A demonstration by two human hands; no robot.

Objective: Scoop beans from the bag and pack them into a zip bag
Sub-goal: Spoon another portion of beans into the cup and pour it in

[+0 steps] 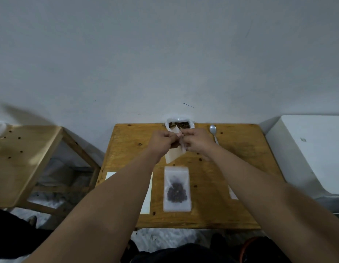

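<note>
Left hand (162,141), right hand (198,142) seemingly pinch zip bag (173,156); top blurred.

My forearms (111,196) are bare right down to the wrists, as are my left hand (161,143) and right hand (199,143) with their short nails, and below them I wear dark, nearly black clothing (183,253) over my lap.

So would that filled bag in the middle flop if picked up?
Probably floppy: the filled zip bag is thin, translucent plastic lying flat on the table. Its beans sit in a loose heap, so they'd likely slide to the lower end. Likely light: the heap is small.
</note>
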